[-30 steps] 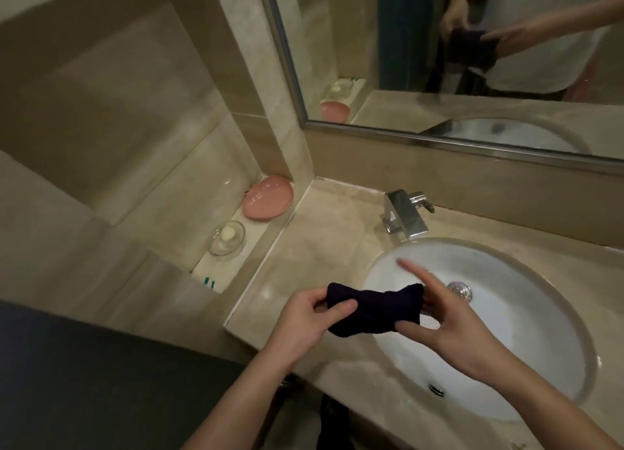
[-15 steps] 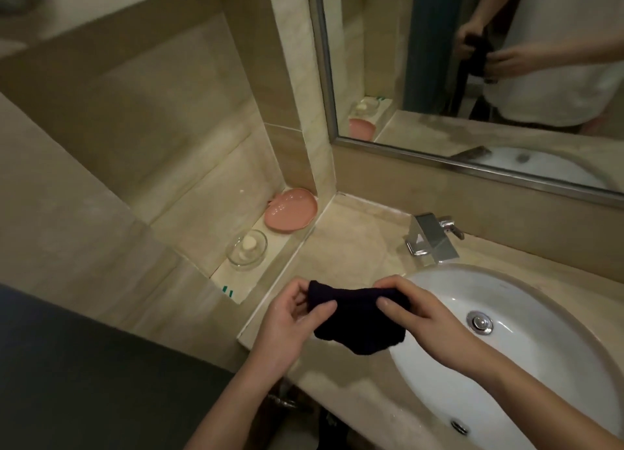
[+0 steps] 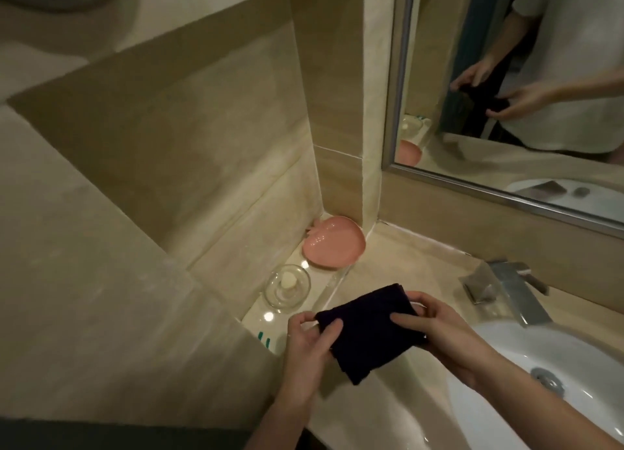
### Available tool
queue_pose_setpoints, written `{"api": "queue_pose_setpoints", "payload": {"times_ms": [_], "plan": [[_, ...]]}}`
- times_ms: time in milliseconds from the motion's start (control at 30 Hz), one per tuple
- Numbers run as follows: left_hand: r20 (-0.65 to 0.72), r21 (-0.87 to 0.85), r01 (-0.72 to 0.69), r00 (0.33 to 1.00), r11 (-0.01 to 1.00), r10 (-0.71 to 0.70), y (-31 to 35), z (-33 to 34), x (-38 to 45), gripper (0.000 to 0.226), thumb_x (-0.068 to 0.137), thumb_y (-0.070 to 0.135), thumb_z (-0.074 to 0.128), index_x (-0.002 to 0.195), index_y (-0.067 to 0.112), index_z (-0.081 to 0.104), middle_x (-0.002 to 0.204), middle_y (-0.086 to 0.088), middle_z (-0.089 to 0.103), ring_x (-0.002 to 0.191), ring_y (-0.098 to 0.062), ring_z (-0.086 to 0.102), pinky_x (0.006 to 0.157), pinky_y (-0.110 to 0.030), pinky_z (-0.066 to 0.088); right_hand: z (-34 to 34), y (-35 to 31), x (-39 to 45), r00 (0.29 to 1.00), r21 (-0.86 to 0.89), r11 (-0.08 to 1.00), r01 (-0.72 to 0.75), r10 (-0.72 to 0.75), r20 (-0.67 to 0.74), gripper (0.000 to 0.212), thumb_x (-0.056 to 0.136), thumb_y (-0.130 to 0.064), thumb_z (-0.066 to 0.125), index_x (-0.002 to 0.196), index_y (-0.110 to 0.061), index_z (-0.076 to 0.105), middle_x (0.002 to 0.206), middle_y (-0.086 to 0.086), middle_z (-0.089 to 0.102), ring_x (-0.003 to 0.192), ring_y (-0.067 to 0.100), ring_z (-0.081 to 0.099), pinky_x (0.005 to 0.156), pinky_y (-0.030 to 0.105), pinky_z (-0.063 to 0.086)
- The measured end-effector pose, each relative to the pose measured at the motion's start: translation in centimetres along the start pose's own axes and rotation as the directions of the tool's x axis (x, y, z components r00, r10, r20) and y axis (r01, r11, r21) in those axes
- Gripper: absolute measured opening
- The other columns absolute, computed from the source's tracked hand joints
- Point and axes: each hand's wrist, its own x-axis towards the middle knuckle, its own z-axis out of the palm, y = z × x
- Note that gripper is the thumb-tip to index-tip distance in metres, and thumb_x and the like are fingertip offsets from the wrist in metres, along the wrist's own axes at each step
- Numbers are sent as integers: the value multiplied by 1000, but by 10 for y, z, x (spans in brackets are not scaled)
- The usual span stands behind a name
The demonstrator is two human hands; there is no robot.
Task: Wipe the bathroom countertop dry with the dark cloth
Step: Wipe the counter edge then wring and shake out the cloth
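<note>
A dark folded cloth is held flat between both hands, above the left end of the beige stone countertop. My left hand pinches its left edge with the thumb on top. My right hand grips its right side, fingers under it and thumb across the top. The cloth hangs a little above the counter, with its lower corner pointing toward me.
A white oval basin is set in the counter at right, with a chrome tap behind it. A pink dish and a clear glass soap dish stand on the ledge at left. A mirror covers the back wall.
The cloth has gone from a bunched roll over the basin to a flatter fold over the counter's left end. Both hands moved left with it, and the view turned left.
</note>
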Motion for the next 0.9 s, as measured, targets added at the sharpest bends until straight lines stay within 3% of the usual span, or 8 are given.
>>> {"api": "queue_pose_setpoints", "payload": {"times_ms": [167,267,367,600,700,767,833,900], "plan": [[-14,-63,74,997,995,-75,4,-6,70,42,90,-1,68,131,3,59,116,-10,74,106,-21,72,94,-29,56,5,-35,89,990,-171,977,129,-136,-34,28,89,-4,70,115,-15,67,107,10,75,99,24,72,86,34,55],[-75,-193,48,995,980,-63,9,-3,111,50,84,-8,69,132,-1,56,115,-18,69,98,-26,70,79,-24,60,8,-56,145,976,-355,912,207,-216,14,27,91,-7,70,114,-21,68,107,4,73,102,20,69,84,29,53],[-189,-155,-32,982,987,2,20,4,147,32,88,-9,65,114,9,65,114,-19,70,101,-31,70,70,-24,61,18,-65,196,953,-493,826,273,-301,24,29,91,-6,68,118,-20,68,112,0,69,105,17,66,89,30,54],[-330,-25,-41,943,999,30,18,12,217,34,86,-12,64,108,14,62,114,-19,70,101,-30,72,90,-42,59,41,-64,273,911,-816,456,356,-364,194,38,95,-7,59,132,-15,59,127,6,66,118,25,60,97,34,48],[-362,147,-57,926,988,107,14,15,219,44,85,-12,61,122,11,57,115,-13,67,101,-22,68,89,-33,58,43,-56,290,909,-894,292,338,-348,230,40,93,-4,55,132,-12,56,127,11,63,117,31,59,94,37,47],[-344,432,-109,898,895,276,9,20,214,51,83,-10,60,122,23,58,119,0,61,101,-15,64,83,-25,55,42,-50,299,914,-945,110,309,-309,263,44,90,-5,56,134,-11,52,125,12,58,113,33,59,90,39,49],[-197,755,-197,842,626,502,4,22,211,59,79,-5,62,126,30,61,126,9,51,112,-12,56,89,-27,54,41,-42,300,873,-946,-70,316,-369,319,49,87,-9,61,135,-11,50,125,11,54,111,31,56,89,36,47],[41,903,-289,795,319,605,-3,20,214,56,81,1,62,132,24,61,141,7,48,131,-15,45,105,-35,47,41,-35,294,793,-924,-180,338,-474,382,51,81,-12,68,131,-9,55,124,11,55,111,32,56,93,36,45]]}}
